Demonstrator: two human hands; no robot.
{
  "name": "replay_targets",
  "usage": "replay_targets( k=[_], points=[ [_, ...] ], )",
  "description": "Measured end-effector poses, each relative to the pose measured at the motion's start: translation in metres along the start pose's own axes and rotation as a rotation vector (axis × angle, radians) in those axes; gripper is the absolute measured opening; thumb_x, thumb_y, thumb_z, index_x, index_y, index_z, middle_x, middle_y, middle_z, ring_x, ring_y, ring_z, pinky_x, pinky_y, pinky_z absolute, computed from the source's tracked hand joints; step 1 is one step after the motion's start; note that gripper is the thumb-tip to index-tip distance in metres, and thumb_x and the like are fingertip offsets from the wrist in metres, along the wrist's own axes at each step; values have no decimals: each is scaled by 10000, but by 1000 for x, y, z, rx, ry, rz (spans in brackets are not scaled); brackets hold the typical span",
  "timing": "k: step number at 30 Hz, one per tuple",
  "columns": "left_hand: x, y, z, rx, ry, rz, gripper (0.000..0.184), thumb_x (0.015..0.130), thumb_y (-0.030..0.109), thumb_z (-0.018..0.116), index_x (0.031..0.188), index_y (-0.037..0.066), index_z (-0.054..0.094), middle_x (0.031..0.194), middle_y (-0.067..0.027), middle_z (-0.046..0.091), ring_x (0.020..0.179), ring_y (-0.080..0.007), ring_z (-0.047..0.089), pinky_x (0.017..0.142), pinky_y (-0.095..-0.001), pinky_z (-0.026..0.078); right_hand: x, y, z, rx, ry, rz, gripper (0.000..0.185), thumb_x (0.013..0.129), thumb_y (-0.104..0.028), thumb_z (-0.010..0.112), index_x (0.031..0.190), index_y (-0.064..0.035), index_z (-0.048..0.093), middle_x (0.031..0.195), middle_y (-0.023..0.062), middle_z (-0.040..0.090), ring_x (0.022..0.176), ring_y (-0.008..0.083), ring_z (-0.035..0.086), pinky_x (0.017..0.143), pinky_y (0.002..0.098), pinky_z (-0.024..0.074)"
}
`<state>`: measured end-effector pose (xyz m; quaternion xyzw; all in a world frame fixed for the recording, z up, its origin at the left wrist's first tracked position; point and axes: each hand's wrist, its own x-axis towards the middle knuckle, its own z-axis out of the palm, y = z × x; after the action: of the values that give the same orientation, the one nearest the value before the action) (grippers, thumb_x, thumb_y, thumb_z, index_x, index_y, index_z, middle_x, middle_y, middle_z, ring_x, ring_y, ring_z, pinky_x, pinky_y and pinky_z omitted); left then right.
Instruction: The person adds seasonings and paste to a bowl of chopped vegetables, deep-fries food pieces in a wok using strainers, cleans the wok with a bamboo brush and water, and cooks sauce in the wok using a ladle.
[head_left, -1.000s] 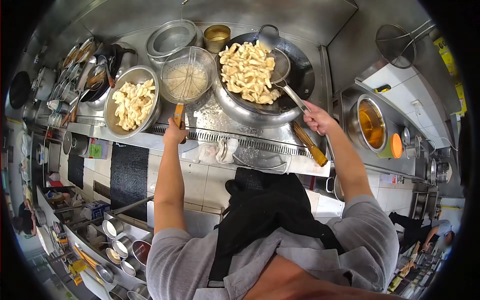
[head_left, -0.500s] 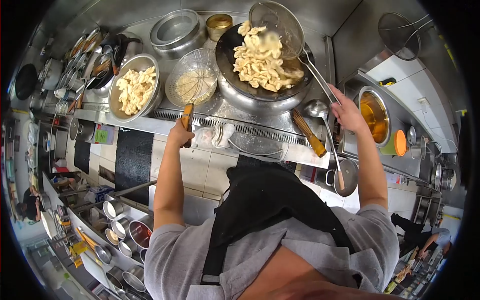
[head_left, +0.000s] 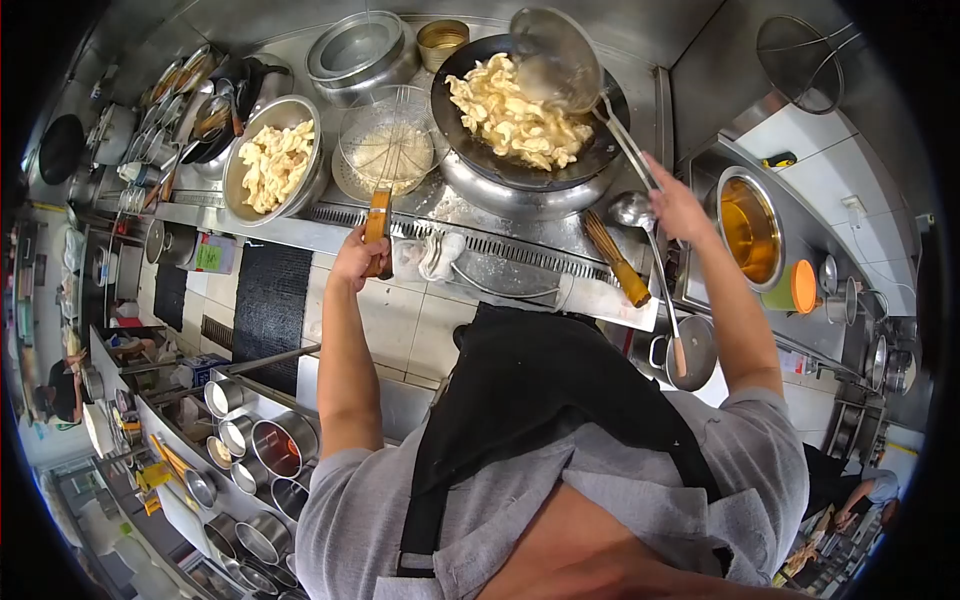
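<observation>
My right hand (head_left: pixel 680 205) is closed around the long metal handle of a mesh skimmer (head_left: pixel 556 62), its blurred head tilted over the back right of the black wok (head_left: pixel 606 112). Pale, battered-looking food pieces (head_left: pixel 515 115) are heaped in the wok, below and left of the skimmer. My left hand (head_left: pixel 358 258) grips the wooden handle of a wire strainer (head_left: pixel 379 213). Its see-through basket is over a perforated pan (head_left: pixel 350 182) with pale crumbs in it. To the left, a steel bowl (head_left: pixel 313 178) holds more of the pale pieces (head_left: pixel 275 162).
Right of the wok lie a bamboo brush (head_left: pixel 622 268) and a ladle (head_left: pixel 655 245). Farther right stands a basin of amber liquid (head_left: pixel 750 230). A white cloth (head_left: pixel 437 255) lies on the front edge. Behind are a steel pot (head_left: pixel 358 60) and a tin (head_left: pixel 440 42).
The skimmer has swung slightly right, and the pieces beneath it now lie lower and more spread out in the wok. My left hand has turned the wire strainer more upright.
</observation>
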<state>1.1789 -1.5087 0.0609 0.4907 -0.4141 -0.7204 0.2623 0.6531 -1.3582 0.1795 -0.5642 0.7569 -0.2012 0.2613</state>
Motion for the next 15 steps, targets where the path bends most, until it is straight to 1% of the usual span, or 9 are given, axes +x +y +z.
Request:
replay_targets(
  k=[1, 3, 5, 7, 9, 10, 11, 13, 15],
  points=[
    [-3, -1, 3, 64, 67, 42, 353, 807, -23, 634, 1123, -12, 478, 738, -61, 574, 565, -155, 537, 509, -292, 453, 7, 18, -6, 124, -17, 48, 662, 961, -1, 435, 1535, -301, 298, 724, 23, 484, 552, 116, 430, 509, 281, 442],
    [2, -11, -4, 85, 75, 45, 414, 806, -23, 651, 1179, -21, 473, 783, -67, 596, 590, -159, 563, 531, -304, 476, 0, -17, -33, 143, -26, 268, 637, 981, -31, 422, 1538, -304, 277, 687, 9, 452, 488, 115, 398, 424, 292, 427],
    [-1, -16, -2, 44, 131, 95, 473, 810, 9, 678, 1231, -22, 465, 859, -80, 624, 654, -162, 601, 583, -310, 504, 13, 4, -37, 77, 14, 231, 631, 985, -43, 420, 1540, -300, 263, 679, 15, 453, 460, 122, 392, 399, 308, 426],
    [-6, -12, -6, 156, 148, 93, 573, 794, 29, 707, 1301, -26, 444, 978, -112, 644, 811, -175, 635, 688, -311, 530, 35, 29, -40, -13, 79, 112, 633, 987, -47, 416, 1546, -285, 238, 670, 39, 465, 424, 142, 409, 378, 331, 428],
    [-10, -12, -5, 221, 222, 113, 576, 784, 29, 708, 1295, -26, 448, 976, -114, 644, 806, -178, 635, 687, -309, 528, 38, 8, -47, -73, 94, 145, 630, 985, -40, 409, 1545, -275, 244, 671, 54, 479, 413, 154, 428, 378, 344, 433],
    [-13, -11, -5, 207, 241, 117, 582, 776, 26, 704, 1293, -27, 441, 947, -97, 639, 755, -156, 619, 650, -296, 510, 47, 16, -47, -75, 85, 133, 630, 985, -40, 409, 1545, -275, 244, 671, 54, 479, 413, 154, 428, 378, 344, 433],
    [-14, -11, -6, 203, 247, 116, 582, 776, 26, 704, 1293, -27, 441, 947, -97, 639, 755, -156, 619, 650, -296, 510, 53, 25, -49, -174, 121, 36, 634, 985, -39, 405, 1547, -278, 235, 669, 56, 478, 415, 156, 435, 379, 350, 437],
    [-13, -12, -4, 223, 259, 169, 543, 828, 16, 658, 1301, -37, 396, 692, -40, 549, 530, -121, 516, 475, -291, 428, 54, 29, -53, -278, 158, -53, 637, 986, -38, 400, 1549, -280, 227, 666, 58, 478, 416, 159, 442, 380, 356, 441],
    [-15, -10, -7, 251, 259, 142, 532, 821, 19, 655, 1285, -44, 403, 691, -38, 545, 524, -123, 515, 473, -289, 432, 44, 17, -62, 40, -121, 294, 650, 989, -55, 415, 1555, -297, 205, 660, 42, 471, 420, 135, 419, 362, 325, 405]
  ],
)
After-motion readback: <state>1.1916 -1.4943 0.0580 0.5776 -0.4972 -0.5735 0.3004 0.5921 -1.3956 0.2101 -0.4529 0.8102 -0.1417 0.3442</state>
